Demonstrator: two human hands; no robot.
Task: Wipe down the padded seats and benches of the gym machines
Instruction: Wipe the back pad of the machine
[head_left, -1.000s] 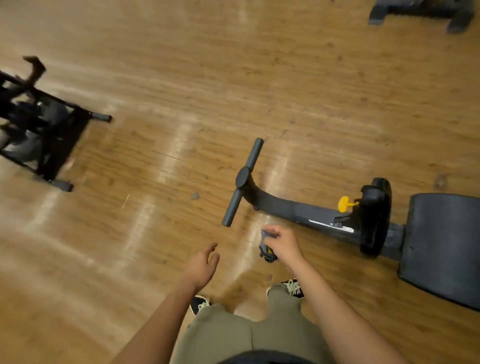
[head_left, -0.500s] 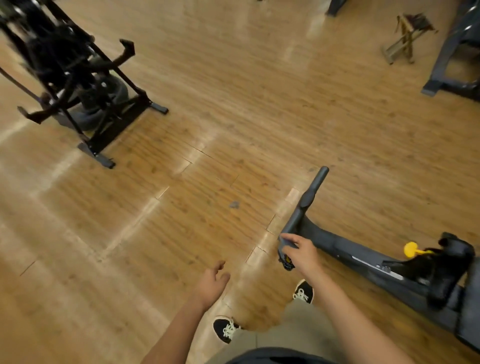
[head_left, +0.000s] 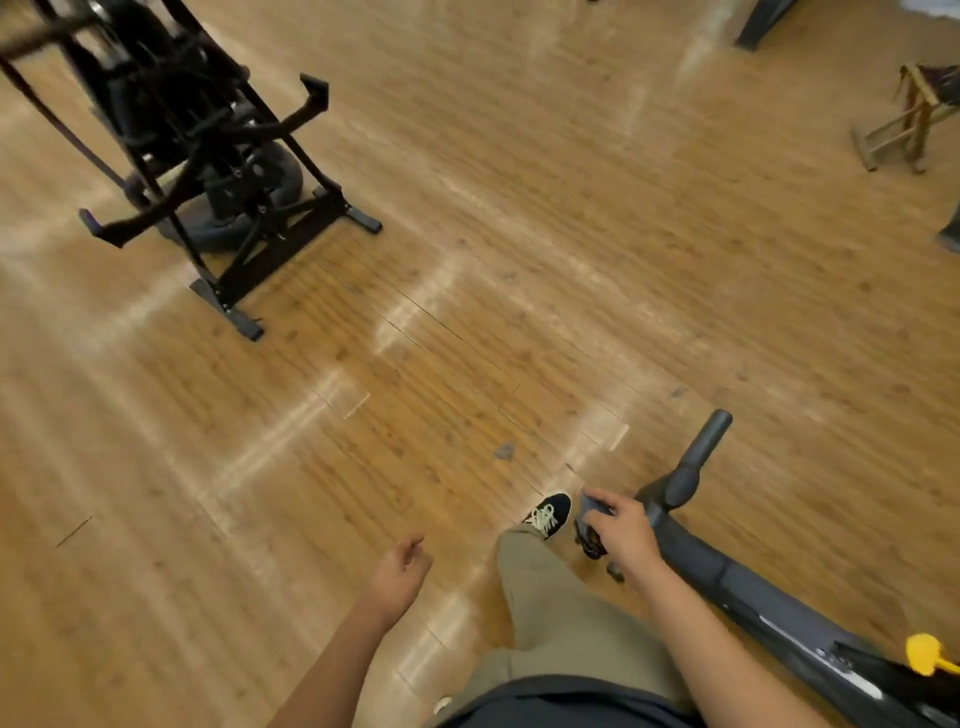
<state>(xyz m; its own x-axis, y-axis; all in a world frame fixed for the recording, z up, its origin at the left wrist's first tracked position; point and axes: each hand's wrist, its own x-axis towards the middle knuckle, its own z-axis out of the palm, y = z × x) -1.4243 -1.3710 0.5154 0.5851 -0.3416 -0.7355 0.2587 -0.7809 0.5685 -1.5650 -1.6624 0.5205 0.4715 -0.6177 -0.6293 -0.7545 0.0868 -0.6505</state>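
My right hand (head_left: 626, 538) grips a small grey and black bunched object (head_left: 588, 522), possibly a cloth, just left of the dark grey frame of a gym bench (head_left: 727, 587). The frame runs from its T-shaped floor bar (head_left: 698, 454) down to the bottom right corner, where a yellow knob (head_left: 925, 656) shows. No padded seat is in view. My left hand (head_left: 401, 569) hangs at my side, fingers loosely curled, holding nothing. My foot in a black shoe (head_left: 548, 512) is stepping forward on the wooden floor.
A black exercise machine (head_left: 208, 156) with floor bars stands at the upper left. A small wooden stool (head_left: 909, 119) is at the upper right, and a dark machine leg (head_left: 763, 21) sits at the top edge. Wooden floor lies between them.
The view has swung left and forward as I walk. The padded bench seat has left the view on the right, and the black machine at the left is now larger and closer.
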